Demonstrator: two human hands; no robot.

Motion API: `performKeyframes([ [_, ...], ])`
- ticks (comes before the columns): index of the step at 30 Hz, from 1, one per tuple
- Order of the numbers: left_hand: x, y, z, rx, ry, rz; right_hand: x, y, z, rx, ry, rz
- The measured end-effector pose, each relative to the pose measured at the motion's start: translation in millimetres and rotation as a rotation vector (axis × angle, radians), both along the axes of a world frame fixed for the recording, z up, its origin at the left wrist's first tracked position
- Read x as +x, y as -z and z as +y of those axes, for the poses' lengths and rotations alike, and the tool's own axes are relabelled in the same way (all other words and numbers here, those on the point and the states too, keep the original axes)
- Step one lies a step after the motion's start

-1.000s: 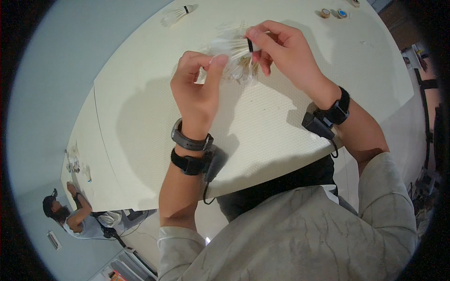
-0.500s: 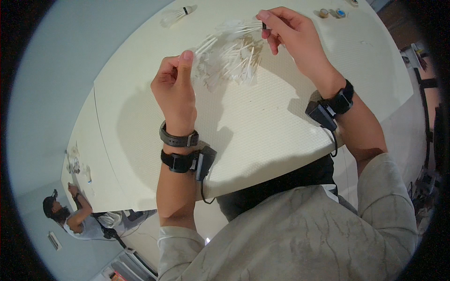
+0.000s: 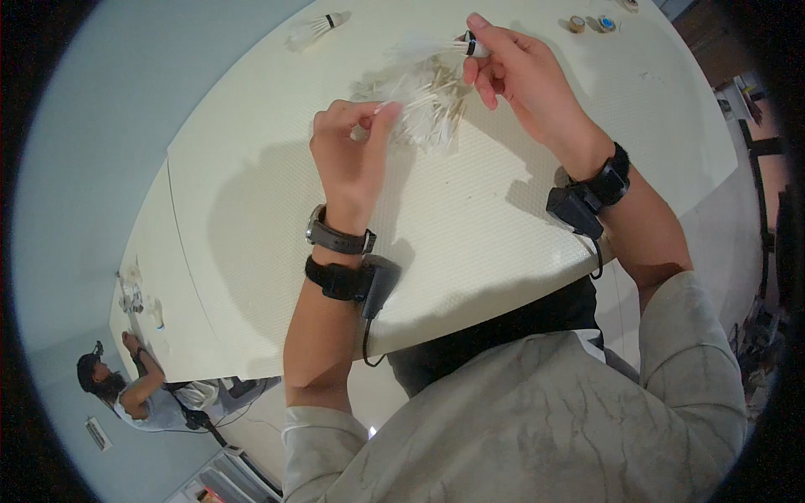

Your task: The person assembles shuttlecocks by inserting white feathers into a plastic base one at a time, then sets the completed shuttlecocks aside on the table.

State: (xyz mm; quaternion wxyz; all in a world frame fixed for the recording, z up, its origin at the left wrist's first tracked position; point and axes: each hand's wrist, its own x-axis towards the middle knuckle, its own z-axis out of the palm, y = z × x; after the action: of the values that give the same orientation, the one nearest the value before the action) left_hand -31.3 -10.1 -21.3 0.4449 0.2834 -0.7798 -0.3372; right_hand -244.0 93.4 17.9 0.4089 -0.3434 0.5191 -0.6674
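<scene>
My right hand (image 3: 528,71) grips a white feather shuttlecock (image 3: 436,46) by its black-banded cork end, with the feathers pointing left. My left hand (image 3: 352,147) is closed, thumb against fingers, on a white feather (image 3: 412,104) whose pale shaft sticks out to the right of the fingertips. Just below the shuttlecock, a loose pile of white feathers (image 3: 436,126) lies on the table. My left fingertips overlap the pile's left side, so part of it is hidden. Farther off to the left, a second shuttlecock (image 3: 315,30) lies on its side.
The white textured table (image 3: 470,243) has a curved edge towards me. Small tape rolls, one tan (image 3: 576,24) and one blue-centred (image 3: 606,23), sit at the far right. Another person (image 3: 138,386) sits at the table's far left end, near small white items (image 3: 132,298).
My left hand has moved right and slightly nearer me, over the feather pile, with its fingers still pinched. In my right hand the shuttlecock has turned, showing more of its cork end.
</scene>
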Motion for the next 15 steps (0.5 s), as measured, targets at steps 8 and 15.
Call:
performKeyframes([
  [8,-0.4,-32.9,15.9,-0.205,0.002,-0.088,8.3,-5.1,6.1,0.079,-0.020,0.043],
  [15,0.6,-21.3,14.6,0.107,0.178,0.098,12.4,-9.8,9.9,0.170,-0.163,0.159],
])
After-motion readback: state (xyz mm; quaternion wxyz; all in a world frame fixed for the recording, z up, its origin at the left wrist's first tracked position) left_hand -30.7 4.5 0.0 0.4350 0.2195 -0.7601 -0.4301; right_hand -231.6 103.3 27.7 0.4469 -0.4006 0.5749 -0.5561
